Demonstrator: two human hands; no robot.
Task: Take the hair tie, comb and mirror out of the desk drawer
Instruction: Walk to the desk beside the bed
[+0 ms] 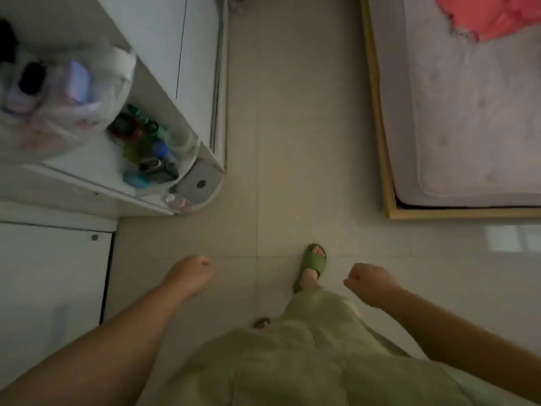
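I look straight down at a tiled floor. My left hand (190, 273) hangs over the floor with its fingers curled shut and nothing in it. My right hand (370, 281) is also a loose fist, holding nothing. A white desk (73, 183) stands at the left, well ahead of my left hand. No hair tie, comb or mirror is in view, and I cannot make out a drawer front.
A clear plastic bag (64, 92) and several small bottles (146, 148) crowd the desk's shelf. A white cabinet (49, 273) stands at lower left. A mattress in a wooden frame (380, 127) lies at right. My foot in a green slipper (311, 266) is on the floor.
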